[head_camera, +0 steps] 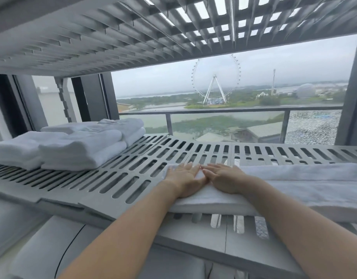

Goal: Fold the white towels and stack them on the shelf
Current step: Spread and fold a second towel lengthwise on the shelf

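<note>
Both the left hand (184,179) and right hand (223,178) lie flat, released, smoothing a towel (294,182) on the shelf (133,170). The fold looks unfinished. Next likely means gripping an end and folding it over.

My slotted grey shelf (133,170) has folded towels (73,143) stacked far left, one long towel (294,184) near right.
</note>
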